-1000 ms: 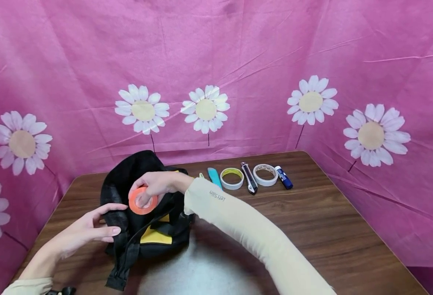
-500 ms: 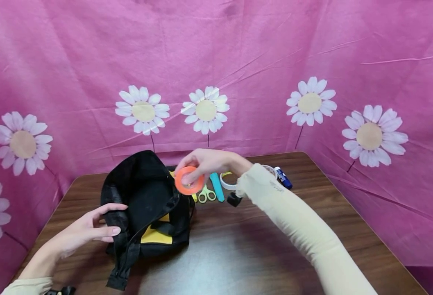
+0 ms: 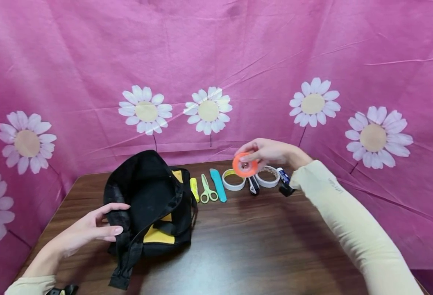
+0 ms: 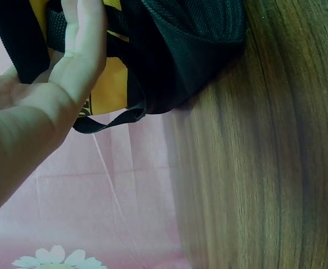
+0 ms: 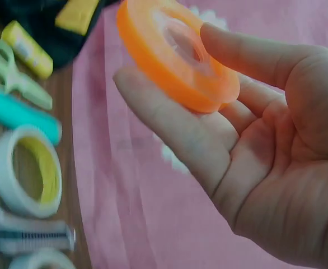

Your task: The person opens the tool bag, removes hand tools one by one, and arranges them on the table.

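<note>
My right hand (image 3: pixel 266 151) pinches a roll of orange tape (image 5: pixel 172 84) between thumb and fingers, above the row of stationery at the back of the table. At the left, my left hand (image 3: pixel 87 227) holds the edge of a black and yellow bag (image 3: pixel 153 184) between its thumb and fingers. The bag's mouth gapes toward the head camera, and its dark inside shows no contents. In the left wrist view part of the left hand (image 4: pixel 69 73) is against the bag's straps.
Along the back lie a yellow glue stick or marker (image 3: pixel 194 189), green scissors (image 3: pixel 207 191), a turquoise tool (image 3: pixel 218 185), a white tape roll with yellow core (image 3: pixel 234 187), a cutter knife (image 3: pixel 253 186), another white tape roll (image 3: pixel 268 184) and a blue glue stick (image 3: pixel 283 175). A pink flowered cloth hangs behind.
My right hand has carried the orange tape out of the bag's mouth and rightward over the stationery row. My left hand has kept its hold on the bag's edge.
</note>
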Demonstrator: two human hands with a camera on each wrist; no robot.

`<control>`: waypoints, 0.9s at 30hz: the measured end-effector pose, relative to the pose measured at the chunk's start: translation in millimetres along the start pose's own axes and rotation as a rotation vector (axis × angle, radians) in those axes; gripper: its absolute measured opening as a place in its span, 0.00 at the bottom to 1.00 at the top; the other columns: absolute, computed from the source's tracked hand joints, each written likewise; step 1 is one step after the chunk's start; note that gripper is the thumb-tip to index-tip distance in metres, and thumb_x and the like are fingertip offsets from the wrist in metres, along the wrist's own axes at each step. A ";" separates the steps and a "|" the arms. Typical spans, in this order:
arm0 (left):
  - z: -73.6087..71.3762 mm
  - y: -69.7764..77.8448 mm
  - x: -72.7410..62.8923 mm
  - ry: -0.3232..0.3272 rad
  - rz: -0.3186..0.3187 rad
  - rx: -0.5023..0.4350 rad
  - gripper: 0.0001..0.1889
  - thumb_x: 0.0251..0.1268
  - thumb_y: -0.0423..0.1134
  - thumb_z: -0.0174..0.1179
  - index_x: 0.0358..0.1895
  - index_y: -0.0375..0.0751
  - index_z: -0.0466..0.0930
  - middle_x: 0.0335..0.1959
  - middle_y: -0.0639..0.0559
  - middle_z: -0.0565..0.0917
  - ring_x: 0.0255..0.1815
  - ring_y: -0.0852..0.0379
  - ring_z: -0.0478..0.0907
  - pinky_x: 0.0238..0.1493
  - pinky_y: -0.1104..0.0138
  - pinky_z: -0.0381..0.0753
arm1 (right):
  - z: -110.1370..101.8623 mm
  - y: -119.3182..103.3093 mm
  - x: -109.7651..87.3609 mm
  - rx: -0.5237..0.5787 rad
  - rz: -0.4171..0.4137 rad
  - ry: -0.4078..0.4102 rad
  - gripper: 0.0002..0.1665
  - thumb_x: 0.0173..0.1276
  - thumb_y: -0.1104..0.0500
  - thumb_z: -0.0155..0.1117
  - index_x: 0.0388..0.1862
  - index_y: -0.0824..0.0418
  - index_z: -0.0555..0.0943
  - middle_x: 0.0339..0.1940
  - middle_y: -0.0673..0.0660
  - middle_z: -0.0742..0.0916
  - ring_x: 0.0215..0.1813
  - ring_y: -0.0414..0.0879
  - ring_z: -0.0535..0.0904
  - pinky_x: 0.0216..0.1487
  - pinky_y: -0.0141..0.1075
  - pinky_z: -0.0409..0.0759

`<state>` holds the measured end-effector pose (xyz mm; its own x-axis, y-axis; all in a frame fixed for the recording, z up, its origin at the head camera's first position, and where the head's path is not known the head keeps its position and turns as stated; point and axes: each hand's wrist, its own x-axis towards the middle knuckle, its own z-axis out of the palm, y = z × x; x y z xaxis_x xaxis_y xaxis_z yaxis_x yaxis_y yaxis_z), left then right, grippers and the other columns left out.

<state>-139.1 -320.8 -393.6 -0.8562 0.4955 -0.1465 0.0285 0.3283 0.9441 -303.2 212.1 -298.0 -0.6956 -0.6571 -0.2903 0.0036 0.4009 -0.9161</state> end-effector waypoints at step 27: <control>1.2 -2.4 2.7 0.006 -0.005 -0.009 0.26 0.74 0.31 0.57 0.72 0.49 0.67 0.39 0.38 0.75 0.39 0.48 0.82 0.49 0.55 0.84 | -100.4 176.5 -77.5 0.299 0.075 0.425 0.06 0.79 0.58 0.58 0.51 0.52 0.79 0.39 0.51 0.89 0.39 0.44 0.86 0.45 0.43 0.86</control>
<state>-140.9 -319.3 -396.6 -0.8592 0.4894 -0.1492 0.0197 0.3230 0.9462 -320.8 397.9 -409.5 -0.9153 -0.2920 -0.2774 0.2265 0.1961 -0.9541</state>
